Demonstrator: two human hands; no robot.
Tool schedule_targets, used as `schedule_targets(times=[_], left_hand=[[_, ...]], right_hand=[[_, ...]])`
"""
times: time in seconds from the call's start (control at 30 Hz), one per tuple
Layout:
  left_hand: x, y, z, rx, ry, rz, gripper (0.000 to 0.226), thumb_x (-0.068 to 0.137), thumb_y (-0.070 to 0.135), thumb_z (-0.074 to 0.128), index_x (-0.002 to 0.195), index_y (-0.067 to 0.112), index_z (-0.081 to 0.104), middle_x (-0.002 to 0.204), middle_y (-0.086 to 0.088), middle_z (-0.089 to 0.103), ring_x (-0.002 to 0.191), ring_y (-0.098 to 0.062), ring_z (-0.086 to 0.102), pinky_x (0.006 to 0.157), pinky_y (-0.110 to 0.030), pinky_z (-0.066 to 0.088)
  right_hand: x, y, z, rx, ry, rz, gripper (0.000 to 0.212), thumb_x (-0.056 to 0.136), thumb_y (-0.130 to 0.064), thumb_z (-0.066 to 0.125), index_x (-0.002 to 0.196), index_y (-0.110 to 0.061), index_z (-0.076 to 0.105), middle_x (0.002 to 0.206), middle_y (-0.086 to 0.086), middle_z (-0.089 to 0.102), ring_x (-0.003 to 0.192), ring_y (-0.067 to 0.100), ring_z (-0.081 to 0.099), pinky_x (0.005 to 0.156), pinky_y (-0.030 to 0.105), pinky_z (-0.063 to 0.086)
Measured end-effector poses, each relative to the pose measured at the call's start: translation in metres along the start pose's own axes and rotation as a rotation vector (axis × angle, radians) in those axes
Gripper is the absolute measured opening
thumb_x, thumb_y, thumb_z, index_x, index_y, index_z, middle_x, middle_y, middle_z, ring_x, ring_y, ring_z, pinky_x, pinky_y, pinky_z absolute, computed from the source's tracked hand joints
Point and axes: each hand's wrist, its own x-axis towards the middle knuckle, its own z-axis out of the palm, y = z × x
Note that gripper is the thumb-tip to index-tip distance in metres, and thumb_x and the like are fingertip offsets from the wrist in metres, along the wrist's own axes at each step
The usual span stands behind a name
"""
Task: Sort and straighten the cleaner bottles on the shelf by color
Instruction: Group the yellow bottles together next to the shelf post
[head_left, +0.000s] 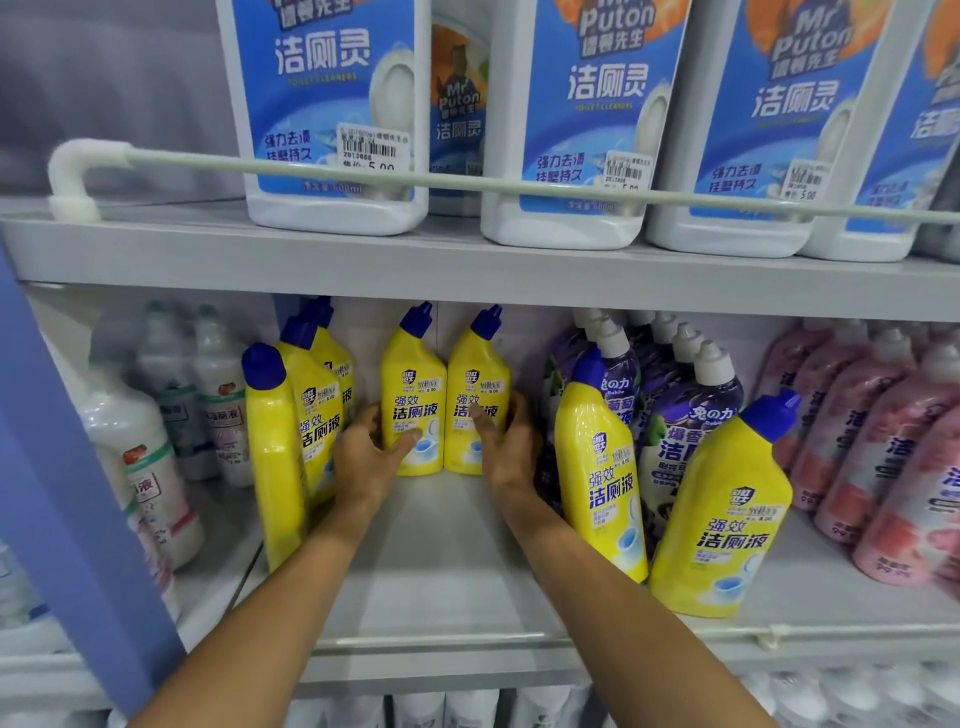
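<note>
Two yellow cleaner bottles with blue caps stand side by side at the back of the middle shelf. My left hand (370, 451) grips the left one (413, 387) and my right hand (506, 441) grips the right one (478, 384). More yellow bottles (296, 415) stand in a row at the left. Two other yellow bottles stand at the right front, one upright (597, 467) and one leaning (722, 519), in front of the purple bottles (675, 410). Pink bottles (883, 441) fill the far right, white bottles (150, 426) the far left.
The grey shelf floor (441, 561) lies bare between my forearms. Above, large white bottles with blue labels (332, 114) stand behind a white guard rail (467, 182). A blue upright post (78, 493) borders the left. White bottle tops (447, 709) show on the shelf below.
</note>
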Motion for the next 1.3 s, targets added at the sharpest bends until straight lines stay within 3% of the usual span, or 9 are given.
schedule_targets(times=[0.1,0.23,0.43,0.63,0.93,1.0,1.1,1.2,1.3], left_hand=[[0.001,0.000,-0.002,-0.005,-0.017,-0.012,0.036,0.079,0.014,0.085,0.110,0.006,0.067,0.103,-0.010,0.076,0.084,-0.016,0.072,0.068,-0.014,0.054],[0.001,0.001,-0.003,-0.018,-0.035,-0.026,0.036,0.080,0.012,0.084,0.112,0.005,0.066,0.104,-0.010,0.075,0.085,-0.019,0.072,0.072,-0.023,0.058],[-0.001,0.008,-0.003,-0.024,-0.047,-0.026,0.034,0.081,0.008,0.083,0.110,0.004,0.065,0.100,-0.005,0.071,0.085,-0.019,0.070,0.064,-0.007,0.052],[-0.002,0.007,-0.007,0.046,-0.055,-0.082,0.033,0.082,0.016,0.083,0.110,0.008,0.068,0.105,-0.014,0.077,0.093,-0.027,0.074,0.086,-0.044,0.060],[-0.046,0.054,-0.046,-0.185,-0.141,-0.221,0.034,0.104,0.027,0.055,0.125,0.002,0.063,0.119,-0.004,0.065,0.110,-0.016,0.059,0.082,0.002,0.041],[-0.053,0.051,-0.058,-0.224,-0.131,-0.305,0.064,0.095,0.064,0.050,0.135,0.015,0.062,0.138,0.000,0.061,0.127,-0.017,0.055,0.111,-0.020,0.040],[-0.061,0.035,-0.073,-0.248,-0.104,-0.363,0.097,0.067,0.097,0.042,0.138,0.033,0.058,0.142,0.006,0.060,0.133,-0.017,0.054,0.117,-0.047,0.038],[-0.075,0.058,-0.088,-0.272,-0.129,-0.338,0.082,0.076,0.089,0.036,0.133,0.036,0.062,0.138,0.007,0.062,0.130,-0.017,0.056,0.116,-0.049,0.039],[-0.086,0.078,-0.100,-0.276,-0.149,-0.334,0.048,0.080,0.085,0.034,0.099,0.057,0.068,0.128,0.008,0.067,0.123,-0.017,0.059,0.113,-0.050,0.041]], right_hand=[[0.000,0.003,0.000,0.013,-0.002,-0.012,0.051,0.094,-0.029,0.072,0.136,-0.007,0.053,0.127,0.009,0.067,0.102,0.015,0.062,0.071,-0.001,0.043],[-0.003,0.005,0.002,0.036,0.009,-0.028,0.050,0.094,-0.030,0.072,0.136,-0.010,0.054,0.128,0.009,0.068,0.111,0.022,0.067,0.096,0.035,0.055],[-0.006,0.005,0.001,0.018,-0.015,-0.039,0.047,0.098,-0.028,0.068,0.138,-0.011,0.052,0.129,0.008,0.067,0.114,0.022,0.065,0.090,0.022,0.049],[-0.010,-0.002,0.001,-0.089,-0.025,-0.025,0.053,0.100,-0.034,0.062,0.146,-0.013,0.046,0.139,0.008,0.060,0.124,0.025,0.060,0.106,0.040,0.049],[-0.041,-0.039,-0.026,0.011,-0.155,0.042,0.051,0.105,-0.048,0.047,0.147,-0.019,0.047,0.144,0.000,0.057,0.131,0.013,0.054,0.114,0.032,0.039],[-0.053,-0.048,-0.036,0.079,-0.179,0.123,0.051,0.105,-0.051,0.043,0.146,-0.022,0.050,0.147,-0.005,0.055,0.132,0.006,0.050,0.114,0.024,0.033],[-0.071,-0.055,-0.052,0.137,-0.243,0.218,0.069,0.090,-0.082,0.039,0.135,-0.034,0.060,0.136,-0.013,0.064,0.129,0.004,0.056,0.119,0.035,0.035],[-0.103,-0.083,-0.079,0.218,-0.318,0.216,0.043,0.108,-0.056,0.024,0.120,-0.036,0.060,0.106,-0.027,0.070,0.105,-0.011,0.063,0.104,0.021,0.045],[-0.125,-0.092,-0.120,0.295,-0.282,0.203,0.048,0.106,-0.058,0.026,0.133,-0.029,0.054,0.123,-0.018,0.066,0.120,0.005,0.063,0.109,0.035,0.045]])
